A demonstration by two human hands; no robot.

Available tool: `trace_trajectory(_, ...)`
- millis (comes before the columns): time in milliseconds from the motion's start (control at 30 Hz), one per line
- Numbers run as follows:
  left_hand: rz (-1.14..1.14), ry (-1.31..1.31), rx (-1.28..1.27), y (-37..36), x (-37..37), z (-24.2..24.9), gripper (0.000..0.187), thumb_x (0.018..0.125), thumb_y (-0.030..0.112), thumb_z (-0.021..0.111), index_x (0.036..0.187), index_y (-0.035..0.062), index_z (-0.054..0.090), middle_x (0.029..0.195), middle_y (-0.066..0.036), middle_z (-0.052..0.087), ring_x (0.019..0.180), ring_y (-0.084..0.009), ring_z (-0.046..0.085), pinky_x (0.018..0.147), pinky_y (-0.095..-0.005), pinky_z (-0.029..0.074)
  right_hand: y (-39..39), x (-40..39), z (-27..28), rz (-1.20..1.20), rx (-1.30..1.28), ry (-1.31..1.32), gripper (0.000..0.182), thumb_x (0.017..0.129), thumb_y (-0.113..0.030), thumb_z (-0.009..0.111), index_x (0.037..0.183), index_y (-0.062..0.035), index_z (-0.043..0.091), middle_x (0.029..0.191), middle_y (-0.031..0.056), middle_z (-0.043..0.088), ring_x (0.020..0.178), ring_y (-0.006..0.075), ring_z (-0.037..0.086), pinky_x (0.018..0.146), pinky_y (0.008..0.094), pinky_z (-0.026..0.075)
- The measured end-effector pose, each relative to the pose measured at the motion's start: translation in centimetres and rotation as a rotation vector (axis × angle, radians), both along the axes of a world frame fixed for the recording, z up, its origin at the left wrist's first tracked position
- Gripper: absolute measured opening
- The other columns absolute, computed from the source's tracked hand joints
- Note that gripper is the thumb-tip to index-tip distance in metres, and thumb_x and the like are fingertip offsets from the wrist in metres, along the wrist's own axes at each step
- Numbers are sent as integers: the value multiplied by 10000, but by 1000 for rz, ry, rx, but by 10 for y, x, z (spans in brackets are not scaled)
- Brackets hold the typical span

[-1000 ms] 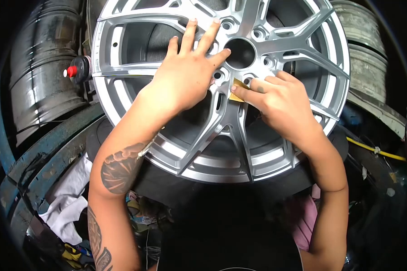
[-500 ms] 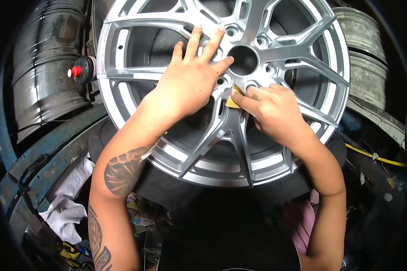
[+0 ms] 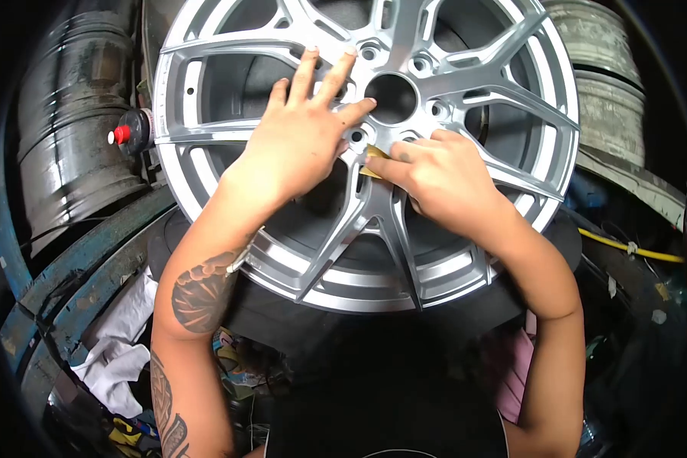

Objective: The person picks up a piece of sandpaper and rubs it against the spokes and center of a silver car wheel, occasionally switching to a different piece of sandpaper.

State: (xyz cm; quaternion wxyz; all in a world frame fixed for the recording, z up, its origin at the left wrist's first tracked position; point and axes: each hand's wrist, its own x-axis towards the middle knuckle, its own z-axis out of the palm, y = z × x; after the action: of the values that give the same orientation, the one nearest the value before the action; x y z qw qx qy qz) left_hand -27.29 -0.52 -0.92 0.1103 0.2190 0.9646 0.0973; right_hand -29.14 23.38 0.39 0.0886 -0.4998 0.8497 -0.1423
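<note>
A silver alloy wheel rim [image 3: 379, 202] with split spokes lies face up across the middle of the view, on a dark round support. My left hand [image 3: 301, 145] rests on it with fingers spread, left of the round centre hole, and holds nothing. Between the fingers of my right hand [image 3: 450, 179] is a small yellow piece of sandpaper [image 3: 369, 170]. The right fingertips press it on the spoke base just below the centre hole, beside a bolt hole. Part of the sandpaper is hidden under the fingers.
Worn metal barrel-shaped wheels stand at the left [image 3: 80, 114] and right [image 3: 607, 114]. A dark bottle with a red cap [image 3: 122, 135] sits beside the rim. Blue metal bars [image 3: 99, 252], a white cloth [image 3: 114, 370] and a yellow hose [image 3: 641, 253] lie around.
The whole view has shifted slightly, so the rim appears a little further left. My right hand has slid the sandpaper slightly left on the spoke base; my left hand stays in place.
</note>
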Motion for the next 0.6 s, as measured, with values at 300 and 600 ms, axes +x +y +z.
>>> trace_trajectory(300,15,-2,4,1,-2,-2,664,915,161,788,1539,243,579,1770,-137,237,1594,-517,229,1225,-606,381,3,-4,6,-7,10,36,346,804,-175,735,1143,-176,801,847,-19,684,722,185,692,678,347,498)
trace_trajectory(600,15,43,-68,2,1,-5,639,931,152,765,1539,229,584,1771,-165,224,1594,-538,216,1208,-613,400,7,2,7,7,37,42,265,879,-186,704,1125,-177,802,835,3,688,705,203,714,669,369,525)
